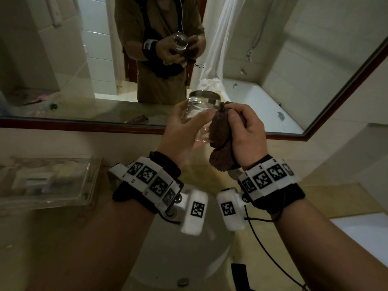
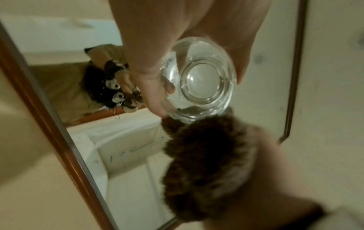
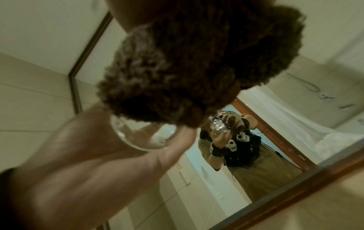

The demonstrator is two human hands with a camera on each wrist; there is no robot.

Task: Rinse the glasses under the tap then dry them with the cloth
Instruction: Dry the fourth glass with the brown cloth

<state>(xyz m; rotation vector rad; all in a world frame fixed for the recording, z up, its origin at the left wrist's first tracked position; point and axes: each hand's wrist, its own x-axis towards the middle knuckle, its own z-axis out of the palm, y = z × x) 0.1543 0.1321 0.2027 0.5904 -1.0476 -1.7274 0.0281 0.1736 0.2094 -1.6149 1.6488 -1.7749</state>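
Note:
A clear drinking glass (image 1: 200, 114) is held up in front of the mirror, above the basin. My left hand (image 1: 184, 129) grips it round the side, thumb and fingers wrapped on the wall. In the left wrist view its thick base (image 2: 202, 80) faces the camera. My right hand (image 1: 243, 129) holds a brown fluffy cloth (image 1: 220, 139) bunched in its fingers and presses it against the glass's right side. The cloth (image 3: 197, 62) fills much of the right wrist view and hides part of the glass (image 3: 143, 137). No tap shows clearly.
A white round basin (image 1: 180, 253) with its drain (image 1: 183, 282) lies below my wrists. A clear tray (image 1: 48, 183) of small items sits on the counter at the left. The wood-framed mirror (image 1: 84, 124) runs along the wall behind, reflecting a bathtub.

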